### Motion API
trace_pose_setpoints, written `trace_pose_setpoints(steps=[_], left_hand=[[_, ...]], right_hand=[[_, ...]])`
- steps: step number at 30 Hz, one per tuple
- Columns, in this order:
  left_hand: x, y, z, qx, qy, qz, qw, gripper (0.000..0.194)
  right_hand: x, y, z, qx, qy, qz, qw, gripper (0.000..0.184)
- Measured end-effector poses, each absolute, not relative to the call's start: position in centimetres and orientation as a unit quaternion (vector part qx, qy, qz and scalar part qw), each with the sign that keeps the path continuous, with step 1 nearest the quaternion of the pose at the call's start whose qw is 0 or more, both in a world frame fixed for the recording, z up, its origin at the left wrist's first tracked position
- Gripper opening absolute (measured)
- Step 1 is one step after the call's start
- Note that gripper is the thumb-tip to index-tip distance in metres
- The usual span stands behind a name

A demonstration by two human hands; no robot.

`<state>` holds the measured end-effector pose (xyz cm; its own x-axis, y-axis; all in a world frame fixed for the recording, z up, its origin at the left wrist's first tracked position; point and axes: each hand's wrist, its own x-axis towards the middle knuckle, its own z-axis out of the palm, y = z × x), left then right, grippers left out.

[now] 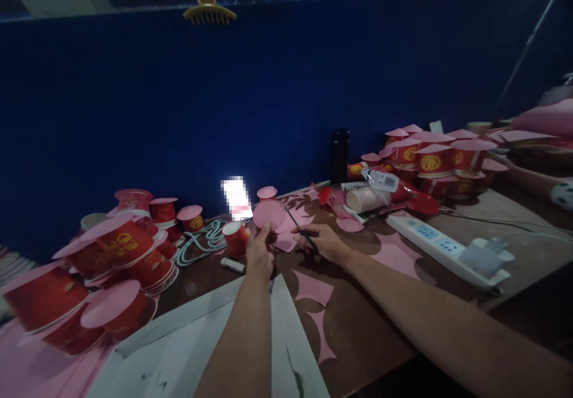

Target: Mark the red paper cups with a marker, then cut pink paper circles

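Observation:
My left hand pinches the lower edge of a round pink paper disc, holding it up above the table. In my right hand is a pair of dark scissors, with fingers closed round the handles and the blades at the disc's right edge. How far apart the blades stand is too dim to tell. A red paper cup stands left of my left hand, with a white capped tube lying before it. Pink paper offcuts lie below and between my hands.
Red cups topped with pink discs crowd the left, and more are stacked at right. A power strip, bagged cups, a black bottle, coiled cable and white box lid surround me. Another person's arm reaches in.

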<state>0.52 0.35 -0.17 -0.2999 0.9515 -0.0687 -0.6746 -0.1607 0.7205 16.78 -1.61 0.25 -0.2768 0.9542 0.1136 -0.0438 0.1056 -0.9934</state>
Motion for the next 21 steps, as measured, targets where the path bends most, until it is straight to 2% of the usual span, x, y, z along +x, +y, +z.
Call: trace_pose_setpoints(steps=[21], left_hand=[[0.58,0.41,-0.5,0.211,0.333,0.728,0.561,0.034]], right_hand=[[16.7,-1.8,0.6,-0.411,-0.59,0.531,0.448,0.051]])
